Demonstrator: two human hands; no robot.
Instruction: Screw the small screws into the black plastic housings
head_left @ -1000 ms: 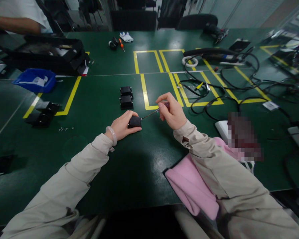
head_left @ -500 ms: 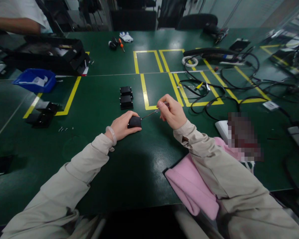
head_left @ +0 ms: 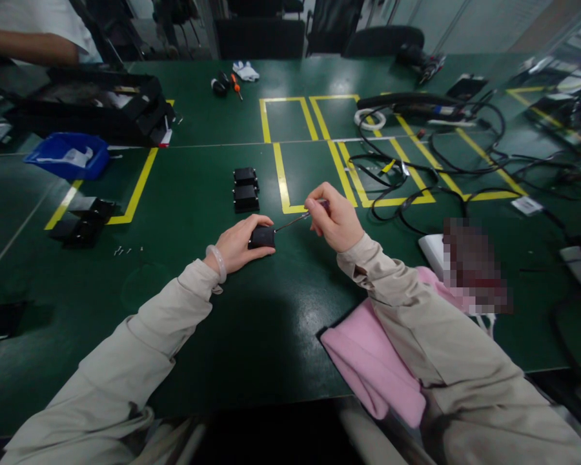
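Note:
A small black box (head_left: 262, 237) rests on the green table, with my left hand (head_left: 237, 244) closed around it, thumb and fingers on opposite sides. My right hand (head_left: 334, 216) grips a thin screwdriver (head_left: 293, 223), its handle mostly hidden in the fingers. The shaft slopes down to the left, and its tip meets the right side of the box near a corner. Just beyond my left hand stand two like black boxes (head_left: 246, 196), one behind the other. Several small screws (head_left: 122, 250) lie to the left of my left forearm.
More black parts (head_left: 82, 223) and a blue bin (head_left: 68, 156) are on the left, before a black tray (head_left: 91, 106). Black cables (head_left: 430, 168) sprawl over the right side. A pink cloth (head_left: 375, 361) lies under my right forearm. Another person's arm (head_left: 29, 45) shows at upper left.

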